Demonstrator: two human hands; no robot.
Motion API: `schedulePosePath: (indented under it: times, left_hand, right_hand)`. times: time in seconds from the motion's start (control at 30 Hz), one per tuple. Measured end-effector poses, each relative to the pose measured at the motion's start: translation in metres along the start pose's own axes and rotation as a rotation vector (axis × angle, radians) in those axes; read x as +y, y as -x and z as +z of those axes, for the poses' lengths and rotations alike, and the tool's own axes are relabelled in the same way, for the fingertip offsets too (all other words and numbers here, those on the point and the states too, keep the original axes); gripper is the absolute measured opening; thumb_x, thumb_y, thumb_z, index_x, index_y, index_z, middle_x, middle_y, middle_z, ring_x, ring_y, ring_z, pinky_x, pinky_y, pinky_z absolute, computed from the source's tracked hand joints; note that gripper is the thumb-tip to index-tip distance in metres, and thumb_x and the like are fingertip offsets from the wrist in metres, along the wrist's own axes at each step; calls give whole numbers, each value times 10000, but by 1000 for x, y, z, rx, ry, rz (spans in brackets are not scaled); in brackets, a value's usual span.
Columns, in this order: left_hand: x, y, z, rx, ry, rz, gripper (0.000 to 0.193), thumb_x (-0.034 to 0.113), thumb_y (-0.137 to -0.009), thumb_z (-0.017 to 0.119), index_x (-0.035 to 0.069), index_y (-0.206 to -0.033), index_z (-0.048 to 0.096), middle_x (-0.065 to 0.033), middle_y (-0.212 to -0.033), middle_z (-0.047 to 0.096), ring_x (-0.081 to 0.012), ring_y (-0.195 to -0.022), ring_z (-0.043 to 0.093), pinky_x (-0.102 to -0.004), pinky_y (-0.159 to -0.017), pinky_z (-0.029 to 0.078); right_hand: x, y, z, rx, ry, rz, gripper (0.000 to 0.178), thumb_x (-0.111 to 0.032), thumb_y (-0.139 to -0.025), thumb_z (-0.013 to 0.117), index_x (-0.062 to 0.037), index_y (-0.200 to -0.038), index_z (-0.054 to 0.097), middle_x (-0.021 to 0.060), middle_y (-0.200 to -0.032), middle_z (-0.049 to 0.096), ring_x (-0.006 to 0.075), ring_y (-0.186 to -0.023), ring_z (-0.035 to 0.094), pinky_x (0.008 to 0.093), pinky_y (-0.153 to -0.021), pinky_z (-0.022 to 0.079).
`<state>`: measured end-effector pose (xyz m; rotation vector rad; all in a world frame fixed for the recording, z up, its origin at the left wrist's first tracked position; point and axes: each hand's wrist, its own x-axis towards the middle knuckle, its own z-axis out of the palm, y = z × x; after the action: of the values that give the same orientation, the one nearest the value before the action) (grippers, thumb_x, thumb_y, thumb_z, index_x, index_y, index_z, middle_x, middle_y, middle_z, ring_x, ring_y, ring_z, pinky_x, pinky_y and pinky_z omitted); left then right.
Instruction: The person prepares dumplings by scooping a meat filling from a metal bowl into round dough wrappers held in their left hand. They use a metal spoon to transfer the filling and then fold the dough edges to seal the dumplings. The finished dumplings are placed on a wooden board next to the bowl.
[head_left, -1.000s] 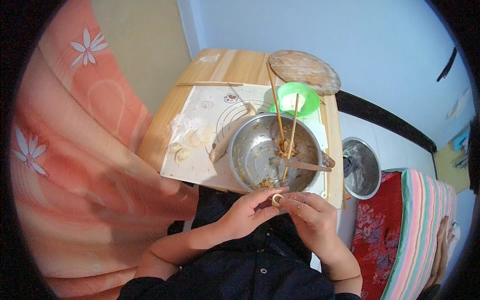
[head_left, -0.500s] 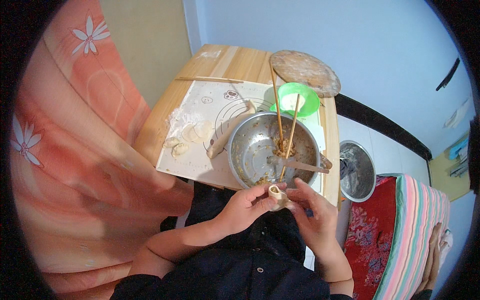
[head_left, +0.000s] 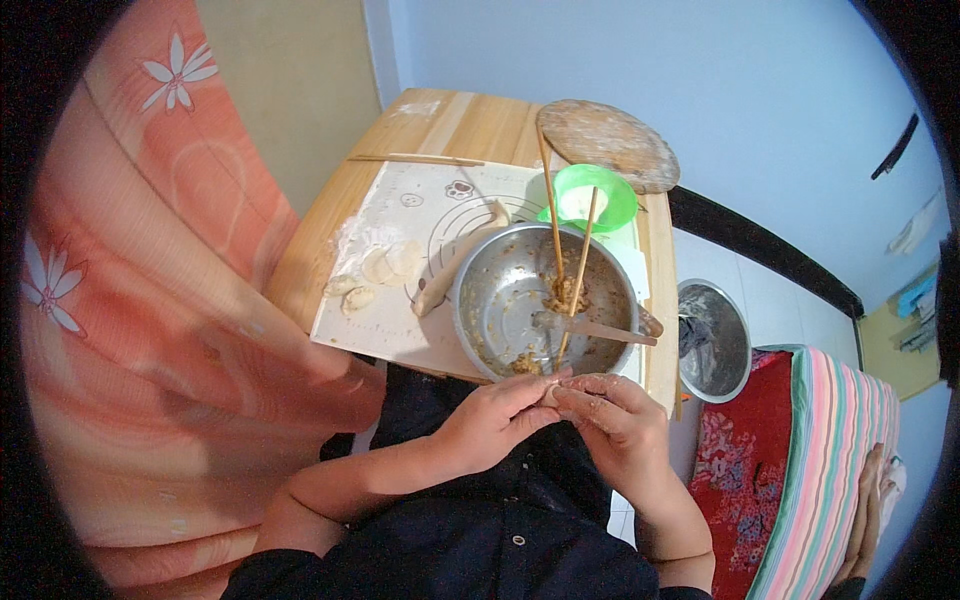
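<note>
Both hands meet in front of the steel bowl's near rim, pinching a small dumpling (head_left: 552, 396) between their fingers. My left hand (head_left: 498, 415) grips it from the left, and my right hand (head_left: 617, 420), dusted with flour, closes over it from the right. Most of the dumpling is hidden by the fingers. The steel mixing bowl (head_left: 490, 290) has remains of filling (head_left: 568, 293) in it, with two chopsticks (head_left: 556, 200) and a wooden-handled utensil (head_left: 610, 331) leaning inside. On the white mat (head_left: 385, 330) lie shaped dumplings (head_left: 358, 298), round wrappers (head_left: 400, 262) and a dough strip (head_left: 432, 293).
A green bowl (head_left: 622, 203) of white powder stands behind the mixing bowl. A round wooden board (head_left: 610, 140) rests at the table's (head_left: 460, 120) far right. A metal basin (head_left: 714, 340) stands beyond the right edge, near a striped cloth (head_left: 830, 450). An orange curtain (head_left: 190, 330) hangs at left.
The dumpling's open end was showing between my hands; now my right fingers have folded in over it and cover most of it. The things on the table have stayed put.
</note>
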<state>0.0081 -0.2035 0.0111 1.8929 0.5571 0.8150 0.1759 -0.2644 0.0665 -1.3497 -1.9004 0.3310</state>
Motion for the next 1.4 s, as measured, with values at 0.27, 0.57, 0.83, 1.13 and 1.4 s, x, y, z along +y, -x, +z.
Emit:
schedulePosePath:
  times: [0.27, 0.57, 0.83, 1.13, 1.4]
  left_hand:
    - [-6, 2, -4, -123, -81, -54, 404, 182, -909, 566, -10, -1257, 494, -178, -1107, 590, -314, -1021, 593, -351, -859, 474]
    - [0, 2, -2, -74, 248, -278, 389, 210, -938, 546, -6, -1258, 503, -97, -999, 639, -107, -916, 587, -261, -804, 472]
    - [2, 0, -8, -86, 153, -274, 304, 206, -939, 535, -13, -1148, 567, -114, -919, 649, -132, -866, 603, -281, -776, 473]
    - [-2, 4, -1, -6, 60, -199, 285, 174, -954, 478, -13, -1156, 554, -157, -872, 632, -205, -781, 604, -320, -737, 471]
    - [-4, 1, -3, -79, 193, -285, 311, 172, -966, 456, -17, -1203, 522, -131, -918, 634, -118, -877, 576, -294, -792, 464]
  right_hand:
    - [1, -5, -5, -130, -7, -9, 193, 9, -738, 675, -18, -929, 656, 140, -945, 649, 312, -842, 646, 353, -718, 537]
    - [4, 2, 7, -21, -83, 250, 217, -3, -771, 673, -29, -970, 590, 136, -876, 659, 269, -784, 665, 341, -669, 536]
    - [8, -4, 4, -20, -192, 272, 251, 30, -799, 652, -1, -1037, 578, 117, -911, 675, 197, -826, 676, 303, -711, 546]
    - [9, -9, 8, -70, 125, 50, 260, 20, -771, 678, -10, -1016, 596, 134, -884, 675, 226, -787, 684, 305, -659, 559]
    - [7, -14, 8, -71, 150, -28, 346, 27, -764, 671, -38, -1097, 601, 132, -908, 676, 246, -830, 678, 324, -705, 547]
